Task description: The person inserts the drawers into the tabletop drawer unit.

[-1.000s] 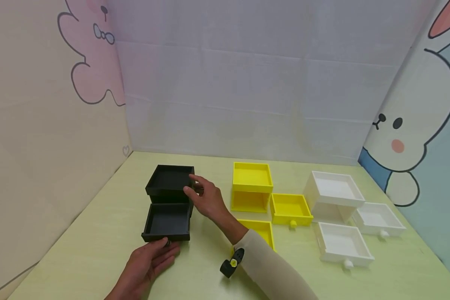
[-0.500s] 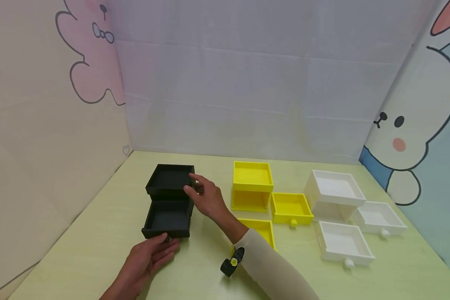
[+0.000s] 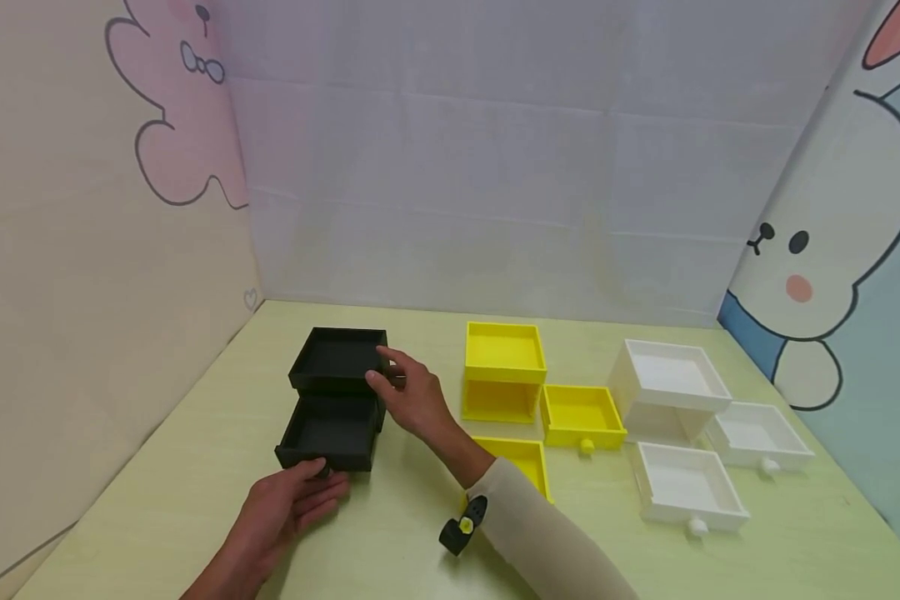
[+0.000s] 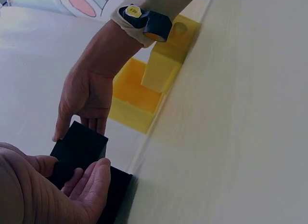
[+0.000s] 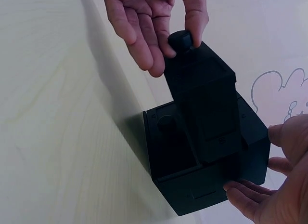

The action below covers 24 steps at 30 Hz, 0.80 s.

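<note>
A black two-drawer cabinet [image 3: 339, 357] with a tray-like top stands at the left of the table. My left hand [image 3: 266, 512] pinches the round black knob [image 5: 180, 41] of its upper drawer [image 3: 330, 425], which sticks out of the front, a little askew. In the right wrist view a second black knob [image 5: 166, 123] shows in the cabinet's lower slot. My right hand [image 3: 416, 400] holds the cabinet's right side, thumb and fingers spread over its edge. The drawer's back end is hidden inside the cabinet.
A yellow cabinet [image 3: 504, 354] with an unfilled opening stands mid-table; yellow drawers [image 3: 581, 417] lie beside and before it, one [image 3: 521, 462] partly behind my right arm. At the right are a white cabinet [image 3: 675, 379] and two white drawers [image 3: 690, 483]. Fabric walls [image 3: 450, 192] enclose the table.
My left hand has pushed the black drawer further back into the cabinet, then shifted it slightly left. The right hand has stayed on the cabinet's side.
</note>
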### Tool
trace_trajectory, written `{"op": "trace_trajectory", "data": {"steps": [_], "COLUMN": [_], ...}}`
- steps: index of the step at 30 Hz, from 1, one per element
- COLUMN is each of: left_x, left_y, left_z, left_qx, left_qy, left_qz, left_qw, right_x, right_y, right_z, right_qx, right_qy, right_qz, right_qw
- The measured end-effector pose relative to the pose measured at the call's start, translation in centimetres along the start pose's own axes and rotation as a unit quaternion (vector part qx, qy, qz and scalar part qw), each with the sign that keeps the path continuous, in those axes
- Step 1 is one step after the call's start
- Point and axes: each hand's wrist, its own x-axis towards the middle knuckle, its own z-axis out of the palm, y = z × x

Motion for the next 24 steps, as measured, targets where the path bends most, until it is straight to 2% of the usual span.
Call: {"op": "trace_trajectory", "data": {"steps": [4,10,24], "left_x": [0.07,0.21,-0.08], "left_y": [0.51,0.54,1.10], "left_z": [-0.33,-0.73,-0.68], "left_qx": [0.007,0.019,0.026], "left_qy": [-0.008,0.000,0.006], "left_qz": [0.005,0.010,0.018], "left_qw": [0.9999,0.9998,0.9995], "right_x": [0.00,-0.10,-0.08], "right_y": [-0.05,-0.05,-0.08], "right_z": [-0.04,0.06,0.17], "right_qx": [0.000,0.005,0.011], "right_qy": [0.000,-0.003,-0.005], "right_qz": [0.003,0.005,0.002], "right_qw": [1.0000,1.0000,0.9999]}}
